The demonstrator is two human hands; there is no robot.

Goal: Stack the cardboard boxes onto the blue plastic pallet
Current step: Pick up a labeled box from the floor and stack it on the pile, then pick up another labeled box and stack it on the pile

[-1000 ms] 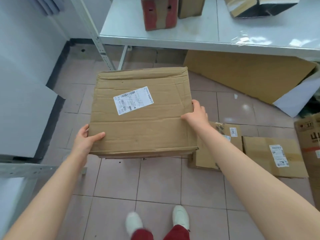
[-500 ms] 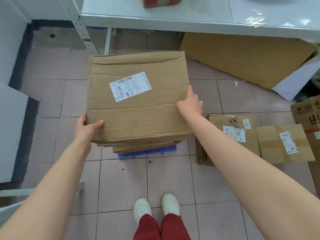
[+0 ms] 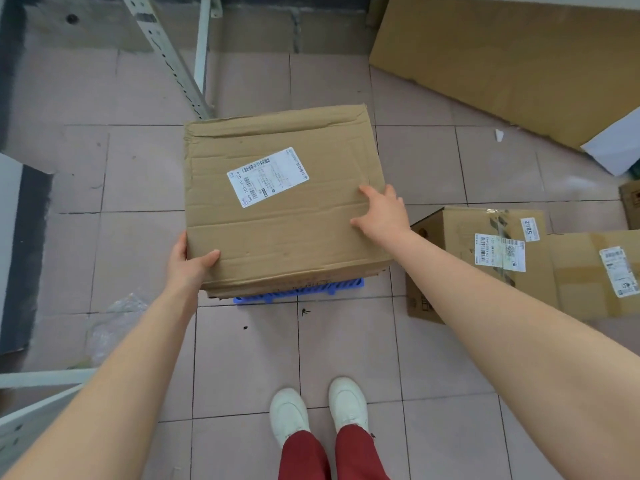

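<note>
Both hands grip the box (image 3: pixel 284 202): the left hand (image 3: pixel 188 263) at its near-left corner, the right hand (image 3: pixel 382 214) on its right edge. It sits over the pallet (image 3: pixel 301 293), probably on another box already there. Placing is in hand; next, square it and let go.

A creased brown cardboard box (image 3: pixel 284 202) sits level over the blue plastic pallet (image 3: pixel 299 292), top face up, bearing a slanted white shipping label (image 3: pixel 267 176) with barcodes. Its flaps are shut, and the far edge is torn and wrinkled. Only the pallet's near blue edge shows below the box, on the tiled floor. Whether the box rests directly on the pallet cannot be told.
</note>
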